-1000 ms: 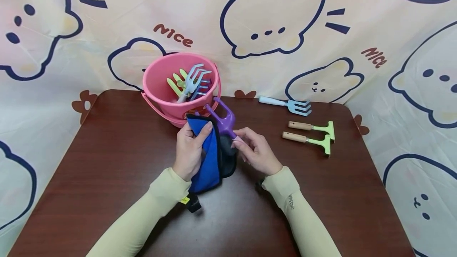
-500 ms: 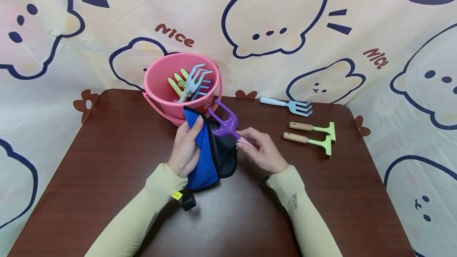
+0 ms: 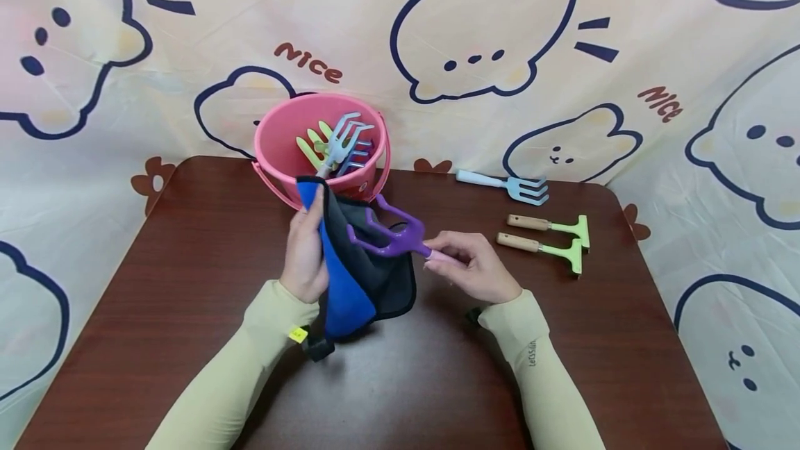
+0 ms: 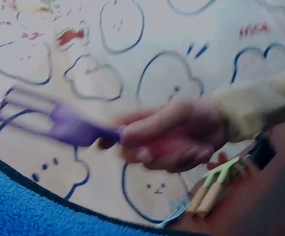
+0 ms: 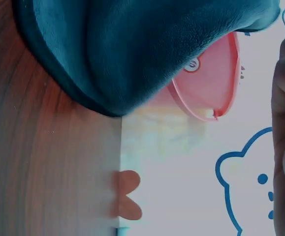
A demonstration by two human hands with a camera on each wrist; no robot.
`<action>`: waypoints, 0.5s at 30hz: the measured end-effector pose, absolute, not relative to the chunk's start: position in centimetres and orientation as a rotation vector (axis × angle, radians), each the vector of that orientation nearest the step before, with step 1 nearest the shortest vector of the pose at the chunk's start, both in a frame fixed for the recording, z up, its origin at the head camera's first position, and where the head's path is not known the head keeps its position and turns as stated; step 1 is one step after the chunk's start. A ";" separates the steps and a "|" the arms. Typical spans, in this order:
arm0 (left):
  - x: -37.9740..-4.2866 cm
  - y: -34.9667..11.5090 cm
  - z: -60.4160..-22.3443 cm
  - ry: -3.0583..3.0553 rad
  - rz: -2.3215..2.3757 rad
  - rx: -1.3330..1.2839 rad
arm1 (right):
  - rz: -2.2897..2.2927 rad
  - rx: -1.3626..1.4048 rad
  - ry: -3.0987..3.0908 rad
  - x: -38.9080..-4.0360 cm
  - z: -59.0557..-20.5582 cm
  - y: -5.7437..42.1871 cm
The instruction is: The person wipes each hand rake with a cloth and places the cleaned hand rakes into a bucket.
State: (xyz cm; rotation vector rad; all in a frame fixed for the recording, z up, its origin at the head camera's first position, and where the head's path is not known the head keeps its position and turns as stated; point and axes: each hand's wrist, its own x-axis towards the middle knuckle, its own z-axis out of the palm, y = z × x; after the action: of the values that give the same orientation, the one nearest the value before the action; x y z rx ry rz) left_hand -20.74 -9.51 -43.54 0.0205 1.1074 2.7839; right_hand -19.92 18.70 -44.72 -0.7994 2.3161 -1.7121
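Pinching purple fork (image 3: 406, 238) by handle (image 3: 446, 257) in right hand (image 3: 480, 267) and gripping cloth (image 3: 378, 282) in left hand (image 3: 304, 252), above surface (image 3: 187, 262) before bucket (image 3: 275, 144); judging fork light, stiff, best held by handle, cloth soft.

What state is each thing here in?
Left hand: gripping the cloth
Right hand: holding the purple rake
Cloth: held up, both sides showing
Purple rake: held in the air
Pink bucket: standing, handle lowered, tools inside
Loose pale blue rake: lying on the table
Two green scrapers: lying together
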 end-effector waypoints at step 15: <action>-19.0 -5.4 -45.7 1.386 2.502 0.263 | -1.964 -0.906 2.547 -19.4 -46.7 14.5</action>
State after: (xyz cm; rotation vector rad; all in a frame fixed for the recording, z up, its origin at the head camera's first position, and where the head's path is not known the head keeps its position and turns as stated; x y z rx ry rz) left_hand -18.95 -5.36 -45.72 0.2634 1.3857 2.5020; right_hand -19.39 14.51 -46.66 -0.9062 2.5471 -1.9644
